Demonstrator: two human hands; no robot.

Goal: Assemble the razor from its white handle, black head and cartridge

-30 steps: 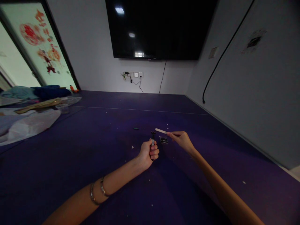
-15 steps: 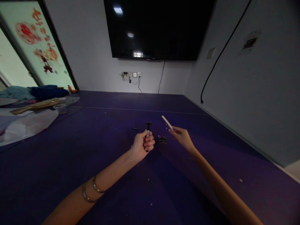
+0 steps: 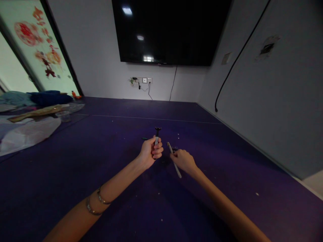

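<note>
Upright in my left hand [image 3: 149, 153] is a razor [image 3: 157, 132] with a grey handle and a black T-shaped head, my fingers wrapped round the handle. My right hand [image 3: 186, 161] pinches a slim white stick [image 3: 178, 170] near its upper part. The stick slants, its light brownish tip up beside the razor and its lower end toward me; its exact kind is unclear. Behind my right hand a small dark case [image 3: 175, 148] lies on the purple floor [image 3: 121, 208], mostly covered. A short dark green piece [image 3: 144, 138] lies just left of the razor.
Small white bits [image 3: 178, 136] dot the floor. At the left are a white plastic sheet [image 3: 32, 134], a clear cup [image 3: 64, 116] and blue cloth [image 3: 50, 98]. A television [image 3: 166, 33] hangs on the far wall; a black cable [image 3: 234, 64] runs down the right wall.
My right hand has moved left and down in front of the case, turning the white stick so its lower end now shows below the hand. My left hand keeps hold of the razor.
</note>
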